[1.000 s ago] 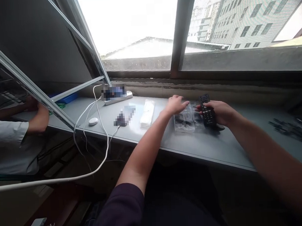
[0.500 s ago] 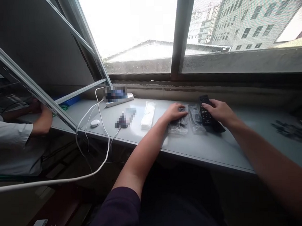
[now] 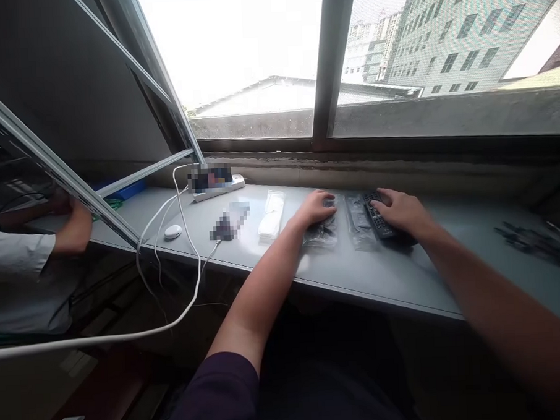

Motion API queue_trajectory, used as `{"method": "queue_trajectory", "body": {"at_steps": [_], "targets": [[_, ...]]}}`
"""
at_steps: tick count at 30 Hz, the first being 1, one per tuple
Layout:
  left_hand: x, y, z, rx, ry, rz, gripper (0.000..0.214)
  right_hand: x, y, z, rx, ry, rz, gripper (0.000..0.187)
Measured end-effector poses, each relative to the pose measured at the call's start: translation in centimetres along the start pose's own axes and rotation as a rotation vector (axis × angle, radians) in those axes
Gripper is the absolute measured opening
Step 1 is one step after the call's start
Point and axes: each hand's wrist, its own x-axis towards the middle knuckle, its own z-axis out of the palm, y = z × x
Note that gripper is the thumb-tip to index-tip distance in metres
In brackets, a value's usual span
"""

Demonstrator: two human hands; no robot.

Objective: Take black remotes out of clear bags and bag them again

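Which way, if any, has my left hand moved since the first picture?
Yes. Your left hand has moved leftward relative to the window post, closer to the white packet.

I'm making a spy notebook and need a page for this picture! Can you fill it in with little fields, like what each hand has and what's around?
Left hand: on the left bag, which is clear with something dark inside
Right hand: gripping a black remote
Between hands: right bag, clear, beside the remote
Left of left hand: white packet
Farther left: round white thing, power strip
Far right: dark pile, too blurred to name
Other person: an arm at far left
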Motion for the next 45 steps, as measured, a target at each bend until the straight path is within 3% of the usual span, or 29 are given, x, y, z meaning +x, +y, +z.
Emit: {"method": "queue_trajectory", "body": {"at_steps": [10,21,36,45], "targets": [[-0.2,0.4,0.1,0.067,-0.002,-0.019,0.046,-0.1,-0.7,-0.4,-0.050,-0.073,0.090,0.064],[-0.4,0.9,0.2,0.122,0.003,-0.036,0.044,-0.4,-1.4,0.9,-0.114,-0.082,0.019,0.064],[-1.2,2.2,0.2,0.223,0.031,0.001,0.042,-1.1,-1.7,0.5,-0.134,-0.085,-0.012,0.062],[-1.2,1.9,-0.1,0.223,0.061,-0.021,0.041,-1.6,-2.1,0.2,-0.155,-0.078,-0.040,0.061]]}}
